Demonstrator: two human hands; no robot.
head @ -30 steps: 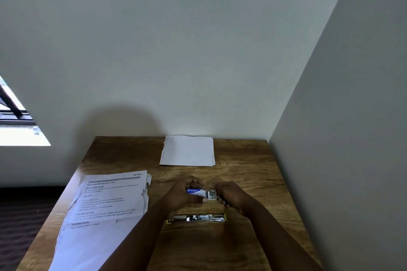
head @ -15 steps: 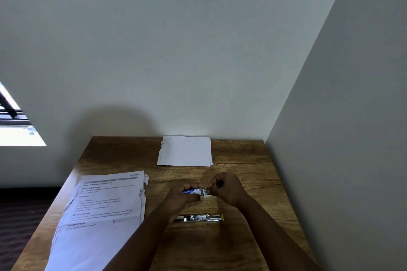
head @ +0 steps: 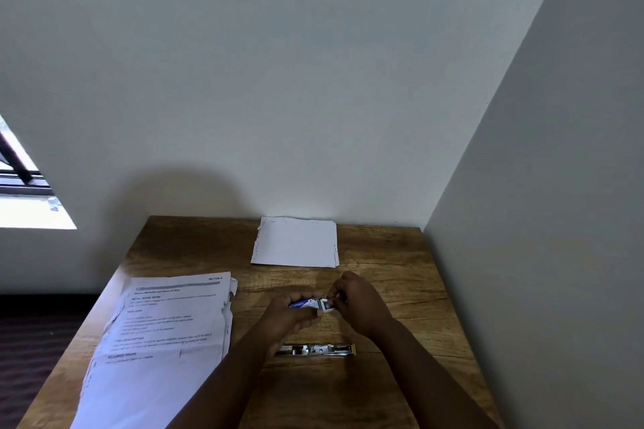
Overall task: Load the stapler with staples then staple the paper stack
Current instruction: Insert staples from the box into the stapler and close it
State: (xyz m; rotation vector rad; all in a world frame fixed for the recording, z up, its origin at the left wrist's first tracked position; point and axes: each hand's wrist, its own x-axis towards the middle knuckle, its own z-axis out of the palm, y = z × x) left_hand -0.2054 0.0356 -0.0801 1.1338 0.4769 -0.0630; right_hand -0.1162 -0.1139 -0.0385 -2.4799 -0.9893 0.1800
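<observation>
My left hand (head: 291,319) grips a small blue and white staple box (head: 311,304) above the middle of the wooden table (head: 393,292). My right hand (head: 359,303) has its fingertips pinched at the box's open right end; what they pinch is too small to tell. The metal stapler (head: 319,349) lies opened flat on the table just below my hands, its yellow tip pointing right. A printed paper stack (head: 163,327) lies at the left of the table.
A smaller blank white paper stack (head: 296,242) lies at the back of the table against the wall. A second wall runs along the table's right edge. A window (head: 21,198) is at the far left.
My right hand has risen slightly and shifted its fingertips onto the open end of the staple box. The left hand keeps holding the box. The stapler has not moved.
</observation>
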